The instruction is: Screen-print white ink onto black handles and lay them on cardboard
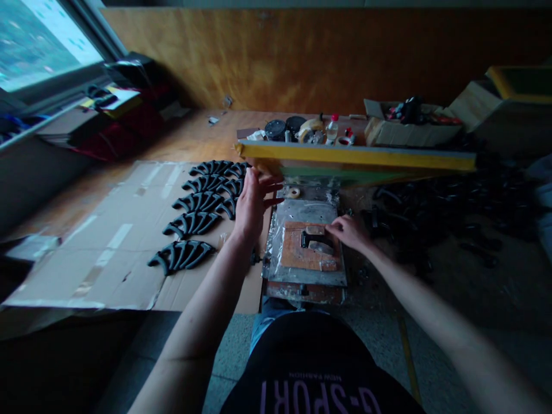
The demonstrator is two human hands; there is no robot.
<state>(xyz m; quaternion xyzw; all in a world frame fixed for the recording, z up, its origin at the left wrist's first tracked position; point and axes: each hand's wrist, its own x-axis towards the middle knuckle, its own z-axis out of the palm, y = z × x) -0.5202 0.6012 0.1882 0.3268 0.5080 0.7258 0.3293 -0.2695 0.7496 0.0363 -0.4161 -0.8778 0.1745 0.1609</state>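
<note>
My left hand [255, 201] is raised beside the left end of a yellow-edged frame [357, 156], its fingers apart and nothing seen in them. The frame is tilted up above a metal plate [280, 215]. On the plate lies a wooden block [293, 253] with a black part [313, 238] set in its middle. My right hand [348, 230] is at the block's right side, thumb and fingertips pressed together at the end of the black part; whether they grip it is too small to tell.
Rows of black curved parts [183, 256] lie on cardboard [116, 247] at the left. A dark pile of similar parts [457, 207] is at the right. Behind the frame stand a red-capped bottle [332, 129], tape rolls and an open carton [405, 133].
</note>
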